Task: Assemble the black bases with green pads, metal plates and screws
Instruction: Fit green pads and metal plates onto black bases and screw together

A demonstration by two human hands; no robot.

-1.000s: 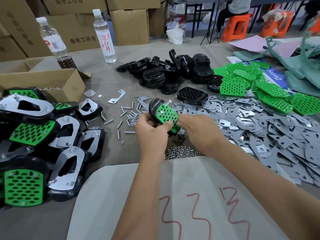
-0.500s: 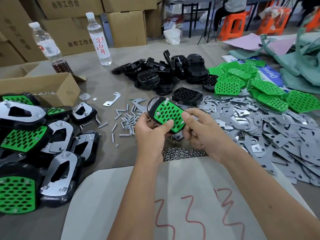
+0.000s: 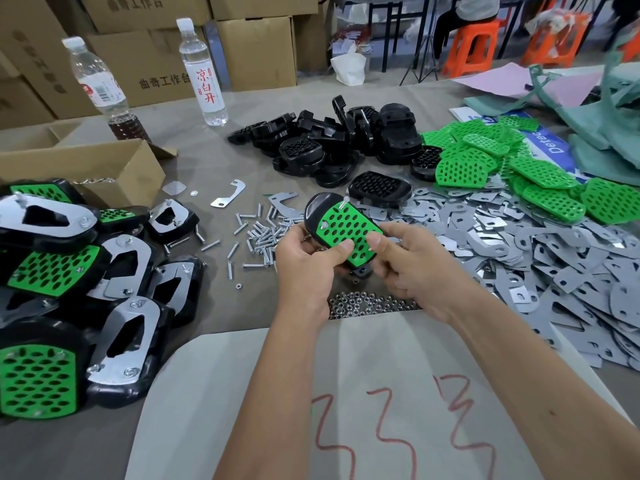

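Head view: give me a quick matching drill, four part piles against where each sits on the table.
Things:
1. loose green pads
2. finished assemblies
3. loose screws
4. nuts

Places:
A. far left of the table
B. just left of the held base
C. right, far side
D. near side of both hands, by the paper's edge

Pairs: 1-C, 2-A, 3-B, 4-D

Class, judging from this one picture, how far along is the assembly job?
Done: finished units with plates and screws pile at the left. In hand: the left hand and right hand hold a black base with its green pad on. Left: bare bases, green pads, metal plates and screws.
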